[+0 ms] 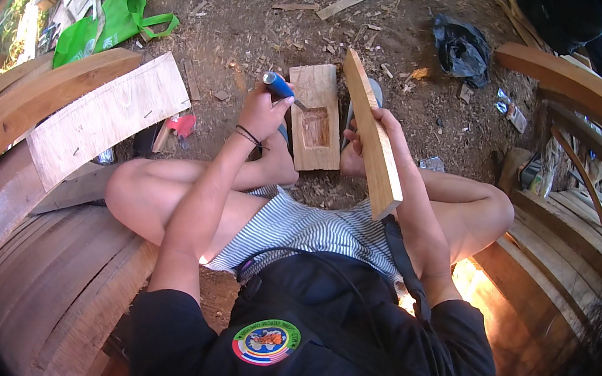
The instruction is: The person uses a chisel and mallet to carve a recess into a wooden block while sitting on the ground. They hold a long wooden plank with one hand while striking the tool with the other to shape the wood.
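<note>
Two grips: left hand (261, 111) on chisel (277, 85), right hand (394, 135) on board (373, 135); I judge a slip could nick the left foot (280, 162).

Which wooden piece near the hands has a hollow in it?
The short, wide block between the feet has the rectangular hollow; the long board in the right hand shows none.

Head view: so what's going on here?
A person sits with the left hand gripping a blue-handled tool, its blade pointing toward the hollow in a wooden block between the feet. Whether the blade touches wood is unclear. The right hand holds a wooden plank beside the block.
</note>
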Available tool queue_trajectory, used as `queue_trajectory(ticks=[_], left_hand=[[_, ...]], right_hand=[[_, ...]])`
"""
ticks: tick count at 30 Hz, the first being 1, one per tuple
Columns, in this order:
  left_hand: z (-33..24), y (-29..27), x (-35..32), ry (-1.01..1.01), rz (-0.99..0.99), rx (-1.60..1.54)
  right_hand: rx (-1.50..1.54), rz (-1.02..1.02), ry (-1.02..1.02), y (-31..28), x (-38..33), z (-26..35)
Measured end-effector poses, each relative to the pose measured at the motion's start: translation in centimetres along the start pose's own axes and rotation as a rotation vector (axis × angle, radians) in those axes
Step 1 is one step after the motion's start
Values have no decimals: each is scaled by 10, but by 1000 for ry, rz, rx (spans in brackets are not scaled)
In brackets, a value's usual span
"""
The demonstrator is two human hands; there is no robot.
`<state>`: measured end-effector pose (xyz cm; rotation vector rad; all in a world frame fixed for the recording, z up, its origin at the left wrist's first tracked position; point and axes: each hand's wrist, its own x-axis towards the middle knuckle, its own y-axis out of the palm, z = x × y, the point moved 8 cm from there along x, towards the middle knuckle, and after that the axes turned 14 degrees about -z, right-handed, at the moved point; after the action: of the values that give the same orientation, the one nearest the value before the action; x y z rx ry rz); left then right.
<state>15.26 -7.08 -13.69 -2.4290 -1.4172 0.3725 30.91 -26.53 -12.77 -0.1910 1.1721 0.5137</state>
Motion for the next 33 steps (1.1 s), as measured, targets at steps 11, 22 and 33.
queue_trajectory(ticks=[11, 22, 33], left_hand=[[-1, 2, -1, 13, 17, 47], [-14, 5, -3, 45, 69, 68], [-5, 4, -6, 47, 64, 91]], right_hand=[[27, -11, 13, -3, 9, -4], [-45, -21, -83, 3, 4, 2], [-610, 322, -958, 38, -101, 56]])
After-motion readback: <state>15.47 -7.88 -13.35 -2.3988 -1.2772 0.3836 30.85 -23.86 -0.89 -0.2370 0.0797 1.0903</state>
